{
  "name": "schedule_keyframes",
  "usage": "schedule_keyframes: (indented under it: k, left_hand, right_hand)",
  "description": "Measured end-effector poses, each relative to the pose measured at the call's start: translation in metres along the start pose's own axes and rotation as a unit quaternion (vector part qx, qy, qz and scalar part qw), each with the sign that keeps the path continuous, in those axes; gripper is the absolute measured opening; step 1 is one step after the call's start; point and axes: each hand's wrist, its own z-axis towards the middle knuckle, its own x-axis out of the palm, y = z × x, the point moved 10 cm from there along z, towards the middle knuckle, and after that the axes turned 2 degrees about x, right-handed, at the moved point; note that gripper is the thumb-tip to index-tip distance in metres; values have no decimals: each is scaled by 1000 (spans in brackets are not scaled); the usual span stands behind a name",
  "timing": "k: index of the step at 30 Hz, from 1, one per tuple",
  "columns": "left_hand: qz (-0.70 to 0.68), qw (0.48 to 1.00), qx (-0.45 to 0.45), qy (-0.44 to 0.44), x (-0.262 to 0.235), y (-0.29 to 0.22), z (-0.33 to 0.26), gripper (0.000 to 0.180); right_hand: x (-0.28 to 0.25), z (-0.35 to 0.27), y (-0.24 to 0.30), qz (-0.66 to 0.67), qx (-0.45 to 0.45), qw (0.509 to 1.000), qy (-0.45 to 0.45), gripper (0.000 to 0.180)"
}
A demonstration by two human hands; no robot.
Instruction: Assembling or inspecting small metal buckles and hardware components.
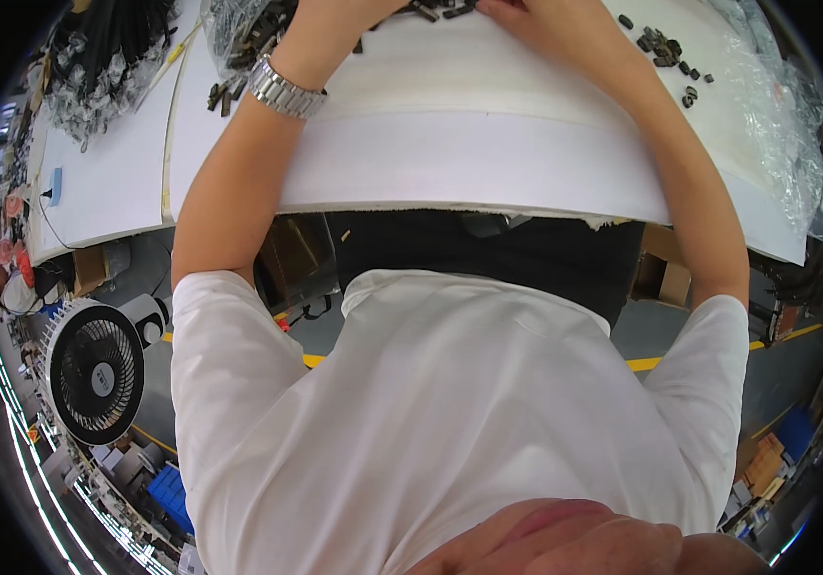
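Both of my hands are at the far side of a white-covered table (469, 158), partly cut off by the top edge of the head view. My left hand (359, 10), with a metal watch (283, 88) at its wrist, has its fingers out of sight. A few fingertips of my right hand (531, 13) show, pointing left, but what they hold, if anything, is cut off. Between the hands lie several small dark pieces (428, 11), short and block-like. Beside my left wrist is a larger pile of such pieces (263, 34).
More dark pieces (660, 46) lie scattered right of my right forearm. Clear plastic sheeting (785, 125) covers the table's right side. At far left are a bundle of black cables (124, 43), a yellow stick-like tool (181, 50) and a fan (95, 372) beyond the table's near edge.
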Motion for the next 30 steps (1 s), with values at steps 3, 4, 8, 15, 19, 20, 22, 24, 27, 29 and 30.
schedule_keyframes:
  k: [3,4,8,15,19,20,22,24,27,29,30]
  left_hand:
    - [-3,1000,10,24,11,11,3,24]
    - [3,1000,8,26,13,12,1,24]
    - [17,999,28,8,7,6,0,24]
    - [16,998,65,-4,7,2,-2,23]
    - [15,998,62,5,7,0,-1,23]
    - [17,996,82,-3,6,-2,0,23]
    - [12,998,64,8,8,0,-1,23]
    - [9,999,47,19,11,3,-1,22]
    - [1,997,81,-7,11,10,-3,19]
    - [49,995,84,-19,12,24,-5,28]
    - [49,995,85,-20,16,33,-4,28]
  right_hand:
    - [1,-1,-23,41,21,999,5,14]
    - [4,-7,-29,28,13,1000,6,12]
    - [3,-16,-26,19,-5,999,-27,9]
    - [9,-10,-10,2,-33,998,-49,14]
    - [7,-12,-33,41,64,997,-2,16]
    - [5,-13,-32,40,60,997,-1,16]
    - [3,-14,-37,55,96,994,19,14]
    - [4,-14,-38,60,106,992,35,14]
    - [6,-17,-42,83,120,988,45,13]
    - [4,-18,-44,99,122,987,40,13]
    - [4,-19,-46,116,131,984,38,14]
